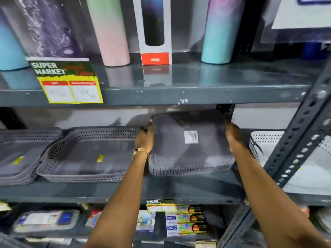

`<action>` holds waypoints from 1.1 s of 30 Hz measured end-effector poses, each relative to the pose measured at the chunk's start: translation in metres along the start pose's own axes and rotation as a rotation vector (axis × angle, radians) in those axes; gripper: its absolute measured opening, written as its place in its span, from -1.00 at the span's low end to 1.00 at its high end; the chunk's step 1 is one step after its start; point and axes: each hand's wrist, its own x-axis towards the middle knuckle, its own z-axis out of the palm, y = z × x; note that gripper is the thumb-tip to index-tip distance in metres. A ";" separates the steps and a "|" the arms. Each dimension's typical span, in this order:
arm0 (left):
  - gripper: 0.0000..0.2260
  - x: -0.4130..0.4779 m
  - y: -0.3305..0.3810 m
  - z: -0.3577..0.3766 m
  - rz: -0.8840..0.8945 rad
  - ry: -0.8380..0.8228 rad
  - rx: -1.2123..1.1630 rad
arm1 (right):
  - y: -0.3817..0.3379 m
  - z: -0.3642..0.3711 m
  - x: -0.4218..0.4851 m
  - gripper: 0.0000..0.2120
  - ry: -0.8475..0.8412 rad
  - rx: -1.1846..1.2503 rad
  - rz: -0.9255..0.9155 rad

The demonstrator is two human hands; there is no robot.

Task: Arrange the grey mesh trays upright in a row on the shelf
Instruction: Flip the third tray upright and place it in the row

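A stack of grey mesh trays (189, 149) stands tilted up on its long edge on the middle shelf (179, 190), its underside with a white barcode label facing me. My left hand (146, 138) grips its left edge and my right hand (233, 136) grips its right edge. Left of it, another stack of grey mesh trays (86, 156) lies flat with a yellow sticker inside. A third flat grey stack (19, 154) lies at the far left, partly cut off by the frame.
A white mesh tray (265, 142) sits right of the held stack, behind a slotted metal upright (300, 136). The upper shelf edge (161, 95) hangs just above the trays, carrying bottles and a price tag (69, 83). Packaged goods fill the lower shelf.
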 end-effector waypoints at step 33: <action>-0.66 -0.064 -0.069 -0.032 0.013 -0.038 0.182 | 0.089 0.016 -0.050 -0.57 0.055 -0.534 -0.051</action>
